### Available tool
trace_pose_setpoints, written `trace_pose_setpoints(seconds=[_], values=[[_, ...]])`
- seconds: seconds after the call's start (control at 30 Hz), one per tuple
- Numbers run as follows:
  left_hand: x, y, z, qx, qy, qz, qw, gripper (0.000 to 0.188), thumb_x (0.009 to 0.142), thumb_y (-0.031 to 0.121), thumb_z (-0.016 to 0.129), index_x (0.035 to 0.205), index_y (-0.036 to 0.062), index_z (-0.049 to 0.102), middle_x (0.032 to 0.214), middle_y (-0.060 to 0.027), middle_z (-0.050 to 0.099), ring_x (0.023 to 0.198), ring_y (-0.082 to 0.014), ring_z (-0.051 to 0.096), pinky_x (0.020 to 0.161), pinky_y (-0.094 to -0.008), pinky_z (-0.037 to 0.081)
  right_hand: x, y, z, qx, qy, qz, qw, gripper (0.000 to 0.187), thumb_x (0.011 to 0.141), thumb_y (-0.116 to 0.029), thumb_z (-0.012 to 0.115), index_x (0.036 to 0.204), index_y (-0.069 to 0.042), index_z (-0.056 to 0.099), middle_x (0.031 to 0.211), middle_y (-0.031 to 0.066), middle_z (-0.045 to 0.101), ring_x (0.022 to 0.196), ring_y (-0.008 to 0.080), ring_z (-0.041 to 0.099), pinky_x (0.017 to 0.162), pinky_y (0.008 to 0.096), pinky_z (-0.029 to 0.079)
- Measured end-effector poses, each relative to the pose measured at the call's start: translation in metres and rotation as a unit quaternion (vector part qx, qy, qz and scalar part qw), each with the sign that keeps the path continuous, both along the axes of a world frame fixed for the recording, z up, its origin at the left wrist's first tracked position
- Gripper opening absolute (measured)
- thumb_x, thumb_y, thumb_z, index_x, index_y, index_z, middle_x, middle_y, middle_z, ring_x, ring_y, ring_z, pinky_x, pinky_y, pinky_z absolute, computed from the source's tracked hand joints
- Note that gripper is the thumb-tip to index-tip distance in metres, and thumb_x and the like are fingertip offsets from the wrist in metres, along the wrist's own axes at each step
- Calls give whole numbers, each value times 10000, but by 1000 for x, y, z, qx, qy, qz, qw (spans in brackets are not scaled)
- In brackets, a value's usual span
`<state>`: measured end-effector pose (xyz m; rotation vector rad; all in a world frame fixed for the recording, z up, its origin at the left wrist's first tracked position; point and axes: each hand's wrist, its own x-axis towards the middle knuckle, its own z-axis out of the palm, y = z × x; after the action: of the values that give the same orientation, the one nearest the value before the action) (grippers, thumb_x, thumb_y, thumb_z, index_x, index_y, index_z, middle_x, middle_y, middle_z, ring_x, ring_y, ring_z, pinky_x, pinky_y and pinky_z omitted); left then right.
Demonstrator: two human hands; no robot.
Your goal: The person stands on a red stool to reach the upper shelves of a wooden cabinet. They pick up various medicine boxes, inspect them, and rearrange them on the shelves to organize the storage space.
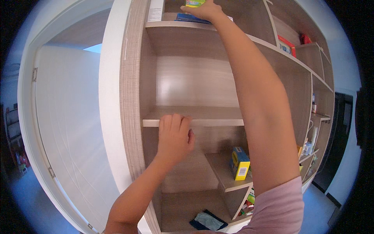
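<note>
My right hand (205,10) reaches up to the top shelf, thumb and fingers around a small green and yellow box (194,3), partly cut off by the upper edge. Just under that hand a flat blue item (191,18) lies on the shelf. A white box or booklet (156,10) stands upright at the shelf's left end. Lower down, my left hand (174,134) is closed over the front edge of the middle shelf (218,122), its fingers curled on top.
A blue and yellow box (240,163) stands on a lower ledge, and a dark folded cloth (209,221) lies on the bottom shelf. The cabinet's left side panel (131,89) rises beside a white door (72,128). Farther right, a red-framed item (286,46) sits in another compartment.
</note>
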<state>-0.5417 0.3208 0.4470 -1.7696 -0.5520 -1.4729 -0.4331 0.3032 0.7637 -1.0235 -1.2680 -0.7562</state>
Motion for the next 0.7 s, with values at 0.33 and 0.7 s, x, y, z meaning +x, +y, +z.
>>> trace_pose_setpoints(seconds=[0.33,0.7], values=[[0,2,-5,4,-4,0,1000,392,598,84,624,967,15,511,901,-135,439,846,-315,424,788,-431,361,-26,33,40,-208,-204,-193,937,730,681,-560,605,1186,-39,520,1258,208,443,1165,339,425,938,418,341],[0,5,-7,9,-1,-17,1000,358,616,76,596,958,-1,521,899,-127,440,865,-294,432,843,-436,353,-38,33,43,-246,-170,-160,941,587,699,-414,590,1170,-68,534,1229,184,472,1119,323,462,914,431,357]])
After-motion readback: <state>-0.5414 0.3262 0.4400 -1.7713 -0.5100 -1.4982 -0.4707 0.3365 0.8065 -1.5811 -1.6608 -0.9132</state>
